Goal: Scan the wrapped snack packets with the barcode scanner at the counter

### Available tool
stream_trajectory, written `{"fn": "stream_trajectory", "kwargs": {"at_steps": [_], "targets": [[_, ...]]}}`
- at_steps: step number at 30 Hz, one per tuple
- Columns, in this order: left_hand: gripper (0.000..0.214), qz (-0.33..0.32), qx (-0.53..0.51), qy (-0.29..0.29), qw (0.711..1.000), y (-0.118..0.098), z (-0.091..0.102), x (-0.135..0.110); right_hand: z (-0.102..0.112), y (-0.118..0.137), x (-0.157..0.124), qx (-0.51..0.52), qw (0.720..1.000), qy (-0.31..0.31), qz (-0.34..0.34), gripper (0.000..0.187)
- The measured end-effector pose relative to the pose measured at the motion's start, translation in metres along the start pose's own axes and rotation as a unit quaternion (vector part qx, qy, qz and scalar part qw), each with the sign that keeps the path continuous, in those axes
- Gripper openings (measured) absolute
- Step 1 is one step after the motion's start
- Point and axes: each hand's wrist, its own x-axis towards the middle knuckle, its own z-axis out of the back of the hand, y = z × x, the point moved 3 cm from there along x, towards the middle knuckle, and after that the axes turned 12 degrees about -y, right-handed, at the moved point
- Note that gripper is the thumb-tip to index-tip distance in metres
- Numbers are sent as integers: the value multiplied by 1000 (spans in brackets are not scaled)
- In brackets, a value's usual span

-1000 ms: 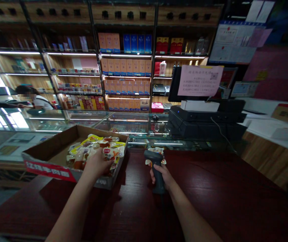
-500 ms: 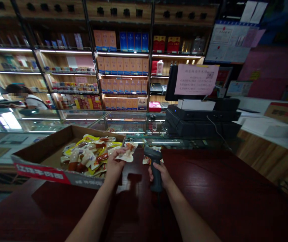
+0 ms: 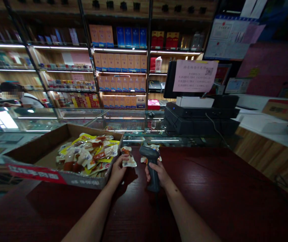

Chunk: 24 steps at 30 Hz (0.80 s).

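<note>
My left hand point(image 3: 118, 170) is closed on the edge of a vacuum-packed snack point(image 3: 129, 157), brown food in a clear and white pouch, just right of the box. In my right hand point(image 3: 157, 172) is a black barcode scanner point(image 3: 151, 161), held by its handle with the head tilted toward the far left. Behind the scanner a second snack packet point(image 3: 156, 148) lies on the dark red table, partly hidden. At the left stands an open cardboard box point(image 3: 33, 171) with a red label, holding a heap of similar snack packets point(image 3: 88, 153) in yellow and clear wrapping.
A glass display counter point(image 3: 103, 116) runs behind the dark red table point(image 3: 199, 188). On it, at right, stands a monitor with a pink notice point(image 3: 194, 75) over a black cash drawer point(image 3: 199, 122). A person point(image 3: 30, 100) is at far left. Shelves of boxed goods point(image 3: 120, 62) line the back.
My left hand has lowered the snack packet and turned it, so its brown contents show more. The scanner has stayed close to the same place. The whole view has shifted slightly.
</note>
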Motion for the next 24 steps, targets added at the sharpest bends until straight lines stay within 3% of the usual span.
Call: {"fn": "stream_trajectory", "kwargs": {"at_steps": [8,14,20,24], "targets": [[33,-7,-28,22,999,6,6,2,-4,-16,1,-91,988,93,-86,40],[33,9,-75,21,997,13,4,3,0,-17,1,-123,985,82,-87,39],[42,72,-57,0,996,12,0,2,-2,-18,-1,-151,979,87,-104,39],[44,64,-45,-3,997,12,-1,1,-1,-19,0,-165,978,78,-100,41]]}}
